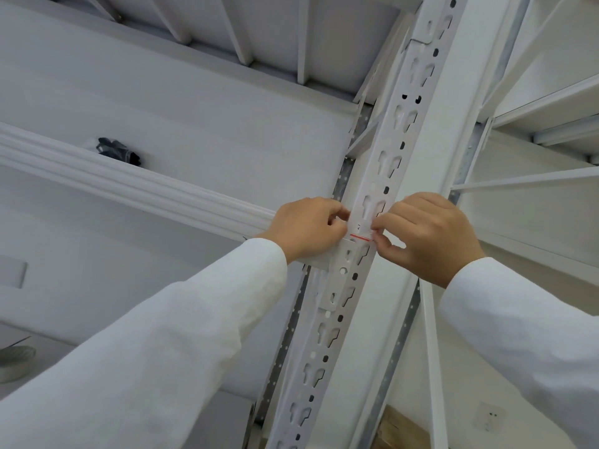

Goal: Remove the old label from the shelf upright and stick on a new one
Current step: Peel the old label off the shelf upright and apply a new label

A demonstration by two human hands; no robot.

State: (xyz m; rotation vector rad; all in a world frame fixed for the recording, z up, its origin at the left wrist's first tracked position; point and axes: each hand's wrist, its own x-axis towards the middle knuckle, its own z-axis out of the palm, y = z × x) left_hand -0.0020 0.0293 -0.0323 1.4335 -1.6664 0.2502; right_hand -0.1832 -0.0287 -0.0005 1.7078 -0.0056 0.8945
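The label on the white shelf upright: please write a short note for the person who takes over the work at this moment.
Left hand: fingers pinched at the left edge of the small white label with a red line.
Right hand: fingertips pinched at its right edge.
The label lies across the white slotted metal shelf upright, just above a beam bracket.
Done: cannot tell whether this is the old or the new label.
Left: check this, then peel it off or press it flat.

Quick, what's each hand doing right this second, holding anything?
Left hand: fingers pinched at the left edge of the label on the shelf upright.
Right hand: fingers pinched at the label's right edge.
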